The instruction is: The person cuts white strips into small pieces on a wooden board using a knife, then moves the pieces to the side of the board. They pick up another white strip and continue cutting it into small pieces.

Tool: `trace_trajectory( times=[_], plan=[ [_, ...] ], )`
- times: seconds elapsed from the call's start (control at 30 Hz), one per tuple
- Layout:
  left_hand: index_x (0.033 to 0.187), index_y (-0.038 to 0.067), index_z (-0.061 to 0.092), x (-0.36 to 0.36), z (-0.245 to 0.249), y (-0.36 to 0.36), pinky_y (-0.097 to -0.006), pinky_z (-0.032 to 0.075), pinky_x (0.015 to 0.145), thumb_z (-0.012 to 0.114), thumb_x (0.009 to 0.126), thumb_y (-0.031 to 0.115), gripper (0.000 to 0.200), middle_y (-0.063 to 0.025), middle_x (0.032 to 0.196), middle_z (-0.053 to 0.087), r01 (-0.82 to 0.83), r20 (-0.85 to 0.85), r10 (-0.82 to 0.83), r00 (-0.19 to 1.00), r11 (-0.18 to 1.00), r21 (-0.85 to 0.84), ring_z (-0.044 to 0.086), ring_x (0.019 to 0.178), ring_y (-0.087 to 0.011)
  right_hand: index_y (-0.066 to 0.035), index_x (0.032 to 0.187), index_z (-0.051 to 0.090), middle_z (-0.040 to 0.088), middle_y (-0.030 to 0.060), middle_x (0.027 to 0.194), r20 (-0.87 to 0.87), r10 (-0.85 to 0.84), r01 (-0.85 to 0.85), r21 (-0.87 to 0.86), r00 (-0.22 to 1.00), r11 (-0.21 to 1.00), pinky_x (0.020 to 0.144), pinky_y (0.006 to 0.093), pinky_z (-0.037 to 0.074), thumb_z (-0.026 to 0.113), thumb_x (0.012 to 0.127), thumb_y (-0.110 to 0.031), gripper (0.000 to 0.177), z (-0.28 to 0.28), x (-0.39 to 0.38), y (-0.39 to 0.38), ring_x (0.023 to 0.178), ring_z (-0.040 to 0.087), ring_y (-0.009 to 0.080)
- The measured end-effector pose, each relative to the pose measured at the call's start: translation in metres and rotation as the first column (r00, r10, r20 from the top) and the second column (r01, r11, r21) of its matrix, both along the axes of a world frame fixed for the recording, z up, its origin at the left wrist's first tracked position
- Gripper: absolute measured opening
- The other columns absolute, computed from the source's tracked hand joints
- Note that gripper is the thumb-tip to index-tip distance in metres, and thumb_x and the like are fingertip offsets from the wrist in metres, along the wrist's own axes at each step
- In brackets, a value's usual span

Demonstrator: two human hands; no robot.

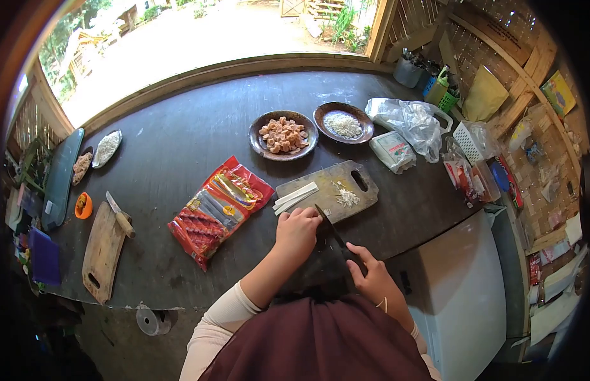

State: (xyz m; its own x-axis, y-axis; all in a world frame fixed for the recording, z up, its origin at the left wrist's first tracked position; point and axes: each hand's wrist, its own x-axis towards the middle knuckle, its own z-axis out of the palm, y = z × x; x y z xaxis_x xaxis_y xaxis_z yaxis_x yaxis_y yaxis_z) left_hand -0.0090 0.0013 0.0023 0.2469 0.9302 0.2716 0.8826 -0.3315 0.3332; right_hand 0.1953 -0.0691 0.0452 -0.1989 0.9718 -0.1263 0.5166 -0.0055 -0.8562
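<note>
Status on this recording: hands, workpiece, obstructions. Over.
Right hand gripping knife. Left hand curled at near edge of cutting board, grip hidden. Pale strips, shredded bits on board. Possible obstruction: left fingers close to knife.

Knife (331,227) part-hidden by right fingers (363,252), packet (222,211) print illegible

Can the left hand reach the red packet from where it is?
Probably yes: the red packet lies just to the left of the left hand, with nothing visible between them, while the knife in the right hand is on the other side.
</note>
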Motion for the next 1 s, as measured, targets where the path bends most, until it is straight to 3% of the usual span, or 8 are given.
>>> trace_trajectory(
  times=[0.27, 0.33, 0.47, 0.53, 0.67, 0.87, 0.93, 1.0],
  plan=[
    [0.102, 0.017, 0.071, 0.001, -0.003, 0.001, -0.035, 0.045, 0.081, 0.065, 0.074, 0.01, 0.029, 0.004, 0.103, 0.064, 0.031, -0.067, -0.03, 0.997, 0.999, 0.014, 0.061, 0.1, -0.0169, -0.008, 0.13, 0.055, 0.065, 0.0298, 0.107, 0.039, -0.025, 0.023, 0.058, 0.999, 0.998, 0.088, 0.043, 0.051, 0.058, 0.093, -0.015, 0.038, 0.002, -0.008, -0.003, 0.107, 0.06, 0.0447],
    [0.102, 0.017, 0.071, 0.002, -0.002, 0.0, -0.035, 0.045, 0.081, 0.065, 0.074, 0.01, 0.029, 0.0035, 0.103, 0.064, 0.032, -0.072, -0.031, 0.997, 0.999, 0.017, 0.061, 0.1, -0.0173, -0.007, 0.132, 0.054, 0.07, 0.0211, 0.099, 0.077, -0.037, 0.033, 0.056, 0.996, 0.998, 0.082, 0.0329, 0.05, 0.059, 0.094, -0.013, 0.039, -0.001, -0.014, 0.004, 0.09, 0.068, 0.0234],
    [0.101, 0.016, 0.071, 0.003, -0.003, -0.002, -0.0359, 0.046, 0.08, 0.064, 0.075, 0.01, 0.028, 0.0021, 0.102, 0.064, 0.023, -0.091, -0.021, 0.996, 1.0, 0.016, 0.061, 0.1, -0.0181, -0.01, 0.133, 0.054, 0.068, 0.0122, 0.081, 0.075, -0.036, 0.024, 0.156, 0.997, 0.988, 0.068, 0.0307, 0.05, 0.06, 0.094, -0.014, 0.04, -0.014, -0.002, -0.01, 0.07, 0.062, 0.0154],
    [0.1, 0.016, 0.071, 0.001, -0.002, 0.001, -0.0362, 0.047, 0.08, 0.064, 0.075, 0.01, 0.026, 0.0015, 0.102, 0.064, 0.02, -0.084, -0.017, 0.996, 0.999, 0.037, 0.061, 0.1, -0.0184, -0.014, 0.134, 0.055, 0.058, 0.0037, 0.067, 0.03, -0.076, 0.076, -0.006, 0.997, 0.997, 0.055, 0.0274, 0.046, 0.06, 0.094, -0.016, 0.04, -0.008, 0.001, -0.018, 0.055, 0.051, 0.0092],
    [0.096, 0.013, 0.072, -0.001, -0.004, 0.003, -0.0384, 0.049, 0.079, 0.063, 0.079, 0.01, 0.02, -0.0014, 0.101, 0.065, 0.055, 0.01, -0.055, 0.998, 0.998, -0.001, 0.063, 0.099, -0.0217, -0.013, 0.131, 0.057, 0.068, 0.0237, 0.108, 0.053, -0.119, 0.124, -0.109, 0.991, 0.986, 0.088, 0.0363, 0.051, 0.061, 0.093, -0.019, 0.039, 0.006, -0.006, -0.011, 0.103, 0.068, 0.0296],
    [0.094, 0.005, 0.071, -0.006, -0.012, 0.007, -0.0407, 0.052, 0.081, 0.061, 0.083, 0.009, 0.015, -0.0099, 0.101, 0.065, 0.111, 0.246, -0.103, 0.964, 0.994, -0.018, 0.063, 0.095, -0.0309, -0.015, 0.132, 0.057, 0.069, 0.0201, 0.087, 0.082, -0.093, 0.106, -0.174, 0.992, 0.979, 0.071, 0.0358, 0.053, 0.06, 0.093, -0.023, 0.039, 0.009, -0.013, 0.009, 0.07, 0.067, 0.0231],
    [0.094, 0.004, 0.07, -0.006, -0.013, 0.008, -0.0409, 0.052, 0.081, 0.06, 0.084, 0.009, 0.015, -0.0119, 0.101, 0.064, 0.119, 0.299, -0.112, 0.948, 0.993, -0.005, 0.063, 0.094, -0.0328, -0.02, 0.135, 0.055, 0.055, 0.0018, 0.062, 0.038, -0.095, 0.098, -0.079, 0.995, 0.992, 0.049, 0.0266, 0.044, 0.058, 0.096, -0.023, 0.04, -0.002, -0.008, 0.015, 0.049, 0.05, 0.0092],
    [0.095, 0.002, 0.07, -0.005, -0.012, 0.008, -0.0406, 0.052, 0.082, 0.06, 0.085, 0.004, 0.014, -0.0141, 0.103, 0.064, 0.13, 0.338, -0.114, 0.934, 0.991, -0.023, 0.063, 0.094, -0.0337, -0.02, 0.135, 0.056, 0.056, 0.0021, 0.062, 0.016, -0.083, 0.084, -0.097, 0.996, 0.992, 0.048, 0.0264, 0.044, 0.058, 0.096, -0.023, 0.04, -0.001, -0.003, 0.02, 0.049, 0.05, 0.0091]
  ],
)
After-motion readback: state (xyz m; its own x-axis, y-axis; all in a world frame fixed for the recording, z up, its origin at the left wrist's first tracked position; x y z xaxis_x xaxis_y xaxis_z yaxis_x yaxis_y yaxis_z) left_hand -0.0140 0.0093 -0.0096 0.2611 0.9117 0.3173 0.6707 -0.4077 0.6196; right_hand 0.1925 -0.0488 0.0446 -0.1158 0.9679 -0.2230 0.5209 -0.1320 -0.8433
